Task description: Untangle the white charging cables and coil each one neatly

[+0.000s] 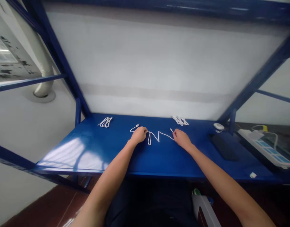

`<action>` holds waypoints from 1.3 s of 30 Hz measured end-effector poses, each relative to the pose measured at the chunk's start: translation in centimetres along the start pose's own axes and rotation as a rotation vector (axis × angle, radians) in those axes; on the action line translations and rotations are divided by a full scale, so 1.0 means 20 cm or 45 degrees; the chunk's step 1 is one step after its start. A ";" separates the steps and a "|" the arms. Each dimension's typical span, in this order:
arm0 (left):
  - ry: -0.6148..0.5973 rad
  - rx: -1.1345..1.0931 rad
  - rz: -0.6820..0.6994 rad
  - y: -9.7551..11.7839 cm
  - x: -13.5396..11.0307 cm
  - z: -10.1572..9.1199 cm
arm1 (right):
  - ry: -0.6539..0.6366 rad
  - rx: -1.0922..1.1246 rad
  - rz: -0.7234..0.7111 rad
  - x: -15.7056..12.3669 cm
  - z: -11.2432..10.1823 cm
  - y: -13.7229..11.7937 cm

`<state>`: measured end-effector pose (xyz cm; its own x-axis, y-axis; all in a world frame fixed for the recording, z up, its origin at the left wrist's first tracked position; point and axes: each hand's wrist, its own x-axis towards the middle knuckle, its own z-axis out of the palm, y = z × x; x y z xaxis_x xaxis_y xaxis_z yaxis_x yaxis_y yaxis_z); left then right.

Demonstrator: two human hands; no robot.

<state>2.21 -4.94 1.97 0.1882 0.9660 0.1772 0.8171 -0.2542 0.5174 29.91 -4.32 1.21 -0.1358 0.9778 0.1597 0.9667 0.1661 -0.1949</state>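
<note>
Blue metal bench [159, 157], white cable [156, 136] zigzagging between left hand [139, 135] and right hand [181, 138], each pinched on it

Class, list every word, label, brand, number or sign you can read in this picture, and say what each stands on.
None can be read. Any marking on the white power strip or the white cable is too small or blurred to read.

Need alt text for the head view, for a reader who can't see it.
A person's left hand rests on a loose white cable zigzagging across a blue metal table, while the right hand's fingers pinch it near its end. Bundled white cables lie beyond, and a power strip sits at right.
</note>
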 end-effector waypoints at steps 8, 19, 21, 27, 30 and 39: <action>0.041 0.026 -0.144 -0.10 0.01 -0.08 | 0.044 0.098 0.193 -0.02 -0.04 0.16; 0.280 0.192 -0.506 -0.17 0.00 -0.16 | -0.004 0.124 0.195 -0.04 -0.07 0.11; 0.216 0.219 -0.549 -0.18 -0.01 -0.16 | -0.018 0.119 0.199 -0.04 -0.07 0.12; 0.183 0.115 -0.618 -0.22 0.00 -0.17 | 0.024 0.114 0.235 -0.02 -0.06 0.16; 0.111 0.148 -0.589 -0.27 0.00 -0.23 | 0.048 0.101 0.246 -0.01 -0.05 0.20; -0.020 0.440 -0.440 -0.50 -0.16 -0.40 | 0.058 0.038 0.382 0.00 -0.07 0.28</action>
<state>-10.91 -5.79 2.94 -0.1203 0.9923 0.0302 0.9657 0.1099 0.2353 35.59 -3.47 1.40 0.1650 0.9772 0.1337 0.9552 -0.1246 -0.2684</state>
